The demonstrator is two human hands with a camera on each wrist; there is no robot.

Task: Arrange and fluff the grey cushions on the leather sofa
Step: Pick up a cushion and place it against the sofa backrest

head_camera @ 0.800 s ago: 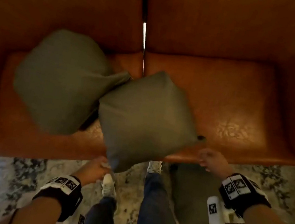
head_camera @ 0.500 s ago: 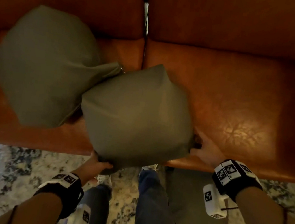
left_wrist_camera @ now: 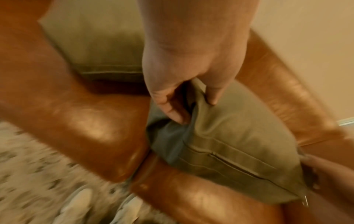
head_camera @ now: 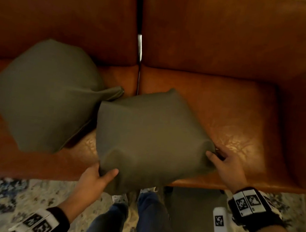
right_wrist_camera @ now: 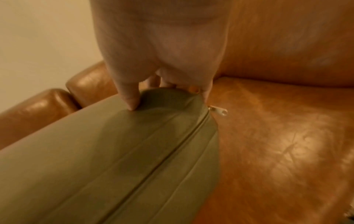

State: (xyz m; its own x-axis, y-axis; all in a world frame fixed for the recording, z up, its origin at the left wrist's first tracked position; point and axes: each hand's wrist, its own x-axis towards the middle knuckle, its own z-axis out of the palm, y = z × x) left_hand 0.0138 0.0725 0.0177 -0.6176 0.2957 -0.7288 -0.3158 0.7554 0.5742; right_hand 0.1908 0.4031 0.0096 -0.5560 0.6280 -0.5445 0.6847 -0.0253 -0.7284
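a person's left hand (head_camera: 93,178) and right hand (head_camera: 226,166) each pinch a corner of a grey cushion (head_camera: 151,133) w/ thumb on top, fingers curled beneath, at the front edge of a tan leather sofa (head_camera: 227,110). a second grey cushion (head_camera: 47,93) lies just left of it on the seat, corner touching. zipper pull (right_wrist_camera: 219,112) shows by the rt-hand corner.
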